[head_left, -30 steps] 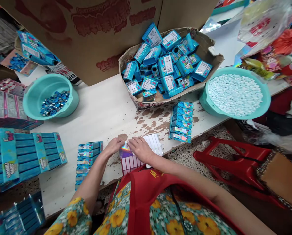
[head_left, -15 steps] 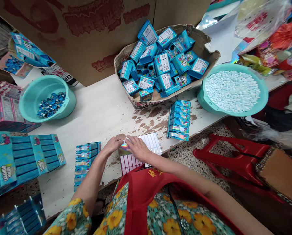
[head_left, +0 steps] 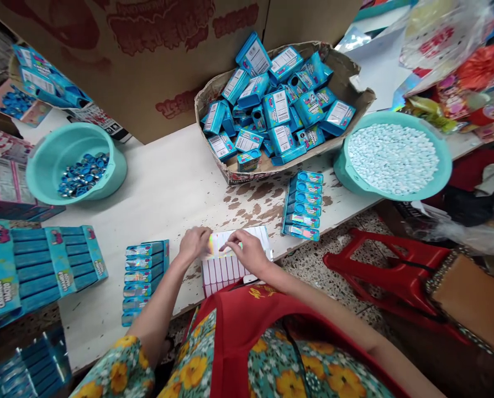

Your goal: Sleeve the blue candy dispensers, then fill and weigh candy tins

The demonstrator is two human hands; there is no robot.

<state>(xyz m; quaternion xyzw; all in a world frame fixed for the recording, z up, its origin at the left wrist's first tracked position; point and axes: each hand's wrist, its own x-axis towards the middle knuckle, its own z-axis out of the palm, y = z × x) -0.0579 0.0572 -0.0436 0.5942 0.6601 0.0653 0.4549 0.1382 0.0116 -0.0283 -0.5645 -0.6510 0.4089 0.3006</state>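
My left hand (head_left: 194, 243) and my right hand (head_left: 249, 250) meet at the table's near edge over a white sheet of small labels (head_left: 234, 265). Between them they hold a small shiny holographic packet (head_left: 217, 243), the left hand at its left end and the right fingers pinching its right side. A row of small blue boxes (head_left: 143, 273) lies just left of my left hand. Another row of blue boxes (head_left: 305, 205) lies to the right of my right hand.
A cardboard tray (head_left: 346, 83) heaped with blue boxes stands at the back. A teal basin of white pellets (head_left: 394, 157) sits at the right, a teal bowl of blue caps (head_left: 75, 163) at the left. Blue display cartons (head_left: 35, 268) lie far left. A red stool (head_left: 396, 271) stands below the table.
My right hand slid to the right along the shiny packet, uncovering more of it. My left hand stayed at its left end.
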